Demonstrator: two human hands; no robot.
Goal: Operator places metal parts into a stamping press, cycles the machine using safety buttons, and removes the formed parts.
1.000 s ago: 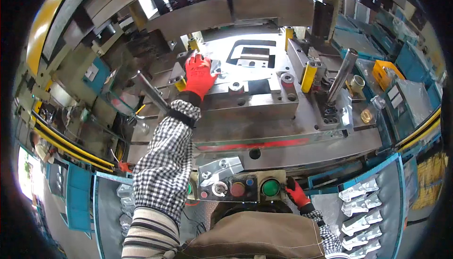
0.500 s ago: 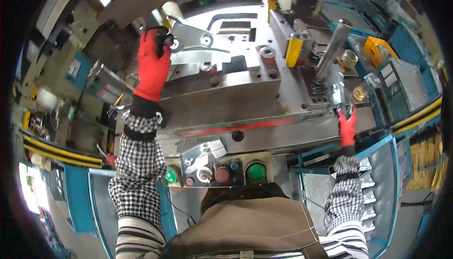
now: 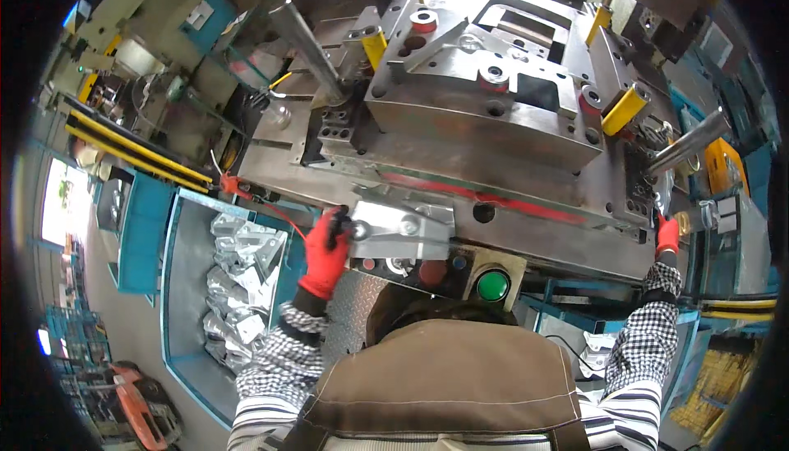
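Note:
My left hand (image 3: 325,255), in a red glove with dark fingertips, is closed on the left end of a shiny stamped metal bracket (image 3: 386,241) with round holes. The bracket is over the control panel (image 3: 448,278), partly covering another silver metal piece (image 3: 431,206). Over at the right, my red-gloved right hand (image 3: 668,233) is at the near end of a narrow shiny metal piece (image 3: 664,192), beside a guide post. Its fingers look closed there, small and partly hidden. Beyond both hands stands the large steel die (image 3: 485,126).
Steel guide posts (image 3: 308,52) and yellow blocks (image 3: 626,109) rise around the die. A blue-edged bin (image 3: 168,303) at the left holds many silver brackets. A green button (image 3: 493,286) is on the panel. Yellow rails (image 3: 136,151) run at the left; an orange bin (image 3: 726,163) is far right.
My left hand has come from over the die back toward me, now with a bracket over the panel. The view has swung left. My right hand stays by the narrow metal piece.

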